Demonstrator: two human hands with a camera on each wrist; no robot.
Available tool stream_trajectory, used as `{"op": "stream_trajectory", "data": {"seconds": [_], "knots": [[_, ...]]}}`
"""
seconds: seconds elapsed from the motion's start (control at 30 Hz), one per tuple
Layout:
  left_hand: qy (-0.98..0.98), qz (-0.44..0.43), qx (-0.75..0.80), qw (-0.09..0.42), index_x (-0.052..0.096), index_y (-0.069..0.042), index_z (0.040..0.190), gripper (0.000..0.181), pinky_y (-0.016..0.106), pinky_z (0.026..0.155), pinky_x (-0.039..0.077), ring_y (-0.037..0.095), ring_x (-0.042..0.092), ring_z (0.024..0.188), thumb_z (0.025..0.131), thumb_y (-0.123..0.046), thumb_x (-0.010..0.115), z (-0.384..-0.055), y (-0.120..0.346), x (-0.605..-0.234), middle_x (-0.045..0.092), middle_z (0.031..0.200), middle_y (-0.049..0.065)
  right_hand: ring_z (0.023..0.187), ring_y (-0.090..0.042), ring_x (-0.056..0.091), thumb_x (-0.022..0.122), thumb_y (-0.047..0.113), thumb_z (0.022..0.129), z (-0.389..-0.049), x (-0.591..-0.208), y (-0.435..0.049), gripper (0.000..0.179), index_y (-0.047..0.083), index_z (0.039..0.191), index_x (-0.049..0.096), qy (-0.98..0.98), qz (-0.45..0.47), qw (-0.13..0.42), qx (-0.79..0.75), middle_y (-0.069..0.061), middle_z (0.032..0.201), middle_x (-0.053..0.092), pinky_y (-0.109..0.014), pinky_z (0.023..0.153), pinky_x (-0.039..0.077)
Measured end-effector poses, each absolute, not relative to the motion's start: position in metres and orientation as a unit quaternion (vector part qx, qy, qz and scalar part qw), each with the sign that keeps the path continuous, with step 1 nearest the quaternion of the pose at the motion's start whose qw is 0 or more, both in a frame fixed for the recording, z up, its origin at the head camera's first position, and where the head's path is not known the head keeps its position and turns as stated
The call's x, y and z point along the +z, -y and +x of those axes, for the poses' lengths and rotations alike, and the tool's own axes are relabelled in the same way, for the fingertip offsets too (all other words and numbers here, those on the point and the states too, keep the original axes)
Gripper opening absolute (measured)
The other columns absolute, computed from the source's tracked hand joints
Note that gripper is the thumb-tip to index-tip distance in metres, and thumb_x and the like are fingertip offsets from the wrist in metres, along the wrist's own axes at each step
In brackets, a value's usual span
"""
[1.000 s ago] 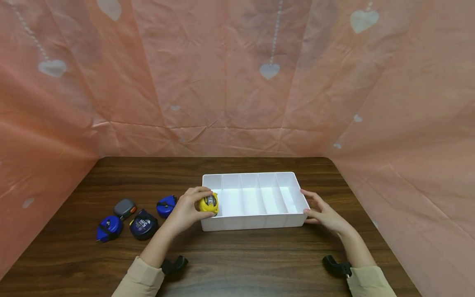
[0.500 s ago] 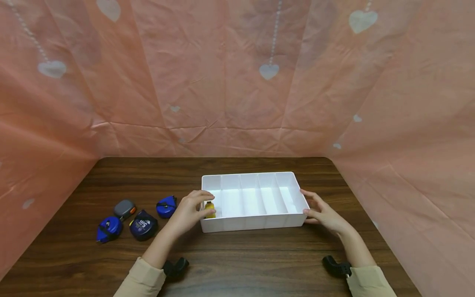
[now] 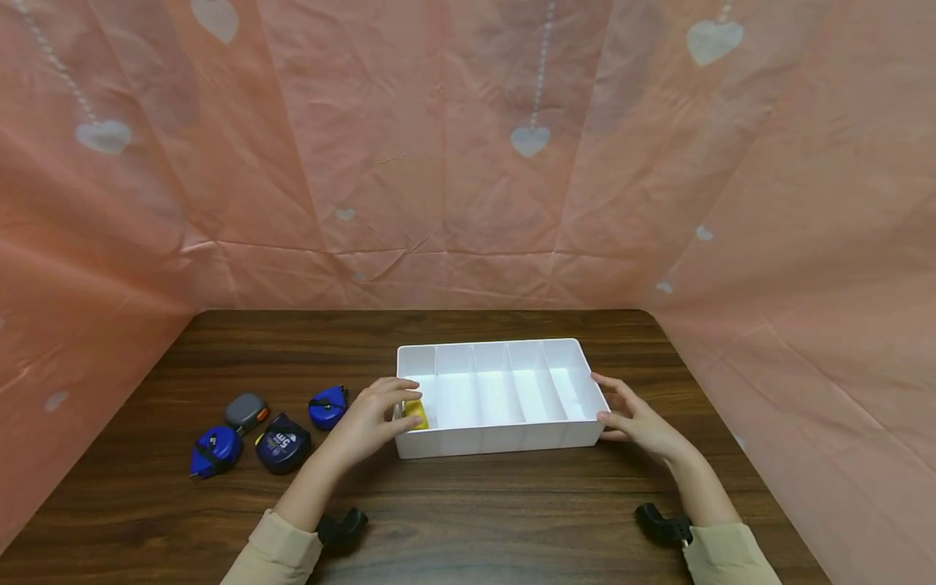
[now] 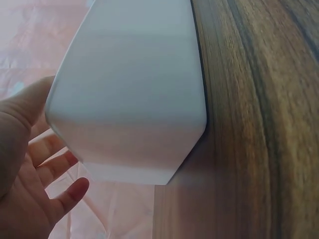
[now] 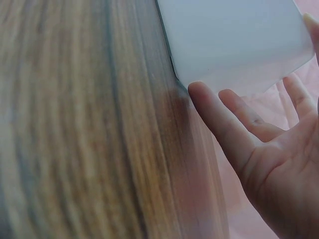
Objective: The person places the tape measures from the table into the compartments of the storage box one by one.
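Left hand (image 3: 371,414) reaches over its end of the white divided box (image 3: 504,439), the yellow tape measure (image 3: 415,413) in the endmost compartment (image 3: 421,361) between thumb and fingers; whether they pinch it, cannot tell. Right hand (image 3: 638,418) spreads wide, touching the opposite end. Judgement: seat the measure fully before freeing the left fingers; brace lightly with the right against sliding. Head view alone shows the compartments and measure. Left-wrist view shows loose fingers beyond the wall; right-wrist, a fingertip at the box's lower corner, near the desk (image 5: 75,124).
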State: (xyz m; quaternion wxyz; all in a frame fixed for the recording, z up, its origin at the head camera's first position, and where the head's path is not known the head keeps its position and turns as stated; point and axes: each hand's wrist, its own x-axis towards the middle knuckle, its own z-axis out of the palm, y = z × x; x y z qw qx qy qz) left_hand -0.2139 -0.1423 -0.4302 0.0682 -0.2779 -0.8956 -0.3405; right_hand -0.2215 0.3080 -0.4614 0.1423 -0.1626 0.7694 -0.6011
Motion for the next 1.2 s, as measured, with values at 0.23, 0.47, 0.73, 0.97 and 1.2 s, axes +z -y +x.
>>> {"op": "stream_trajectory", "data": {"seconds": [0.23,0.47,0.73,0.97,1.2], "knots": [[0.896,-0.288,-0.324,0.099,0.069,-0.005,0.117,0.038,0.058,0.098,0.035,0.032,0.048,0.123,0.084,-0.022,0.075,-0.211,0.146,-0.424,0.061,0.125,0.010,0.113,-0.034,0.050,0.055,0.013,0.098,-0.222,-0.461,-0.308,0.065,0.006,0.150,0.017,-0.762,-0.160,0.144,-0.610,-0.038,0.140,0.023,-0.042,0.082,0.052],[0.899,-0.284,-0.313,0.114,0.068,-0.005,0.119,0.040,0.059,0.096,0.034,0.030,0.047,0.124,0.084,-0.022,0.076,-0.209,0.150,-0.422,0.059,0.129,0.009,0.114,-0.035,0.050,0.054,0.013,0.099,-0.221,-0.461,-0.307,0.065,0.006,0.151,0.016,-0.763,-0.160,0.145,-0.609,-0.038,0.140,0.023,-0.042,0.082,0.052],[0.906,-0.278,-0.299,0.111,0.066,-0.007,0.123,0.043,0.061,0.099,0.028,0.029,0.042,0.129,0.086,-0.027,0.073,-0.204,0.154,-0.419,0.056,0.133,0.009,0.115,-0.039,0.048,0.054,0.014,0.099,-0.221,-0.461,-0.308,0.065,0.005,0.150,0.016,-0.762,-0.162,0.146,-0.610,-0.038,0.140,0.023,-0.043,0.083,0.052],[0.913,-0.266,-0.287,0.112,0.064,-0.007,0.126,0.046,0.064,0.100,0.024,0.034,0.037,0.132,0.086,-0.028,0.073,-0.201,0.160,-0.415,0.055,0.134,0.010,0.116,-0.041,0.046,0.054,0.013,0.099,-0.222,-0.462,-0.308,0.065,0.005,0.151,0.016,-0.763,-0.162,0.146,-0.609,-0.037,0.142,0.021,-0.043,0.083,0.052],[0.919,-0.248,-0.286,0.110,0.063,-0.009,0.127,0.046,0.065,0.100,0.020,0.035,0.034,0.133,0.086,-0.028,0.073,-0.198,0.166,-0.414,0.053,0.137,0.008,0.117,-0.041,0.046,0.054,0.014,0.099,-0.221,-0.462,-0.309,0.065,0.006,0.151,0.015,-0.765,-0.162,0.148,-0.605,-0.037,0.142,0.021,-0.043,0.083,0.051]]}}
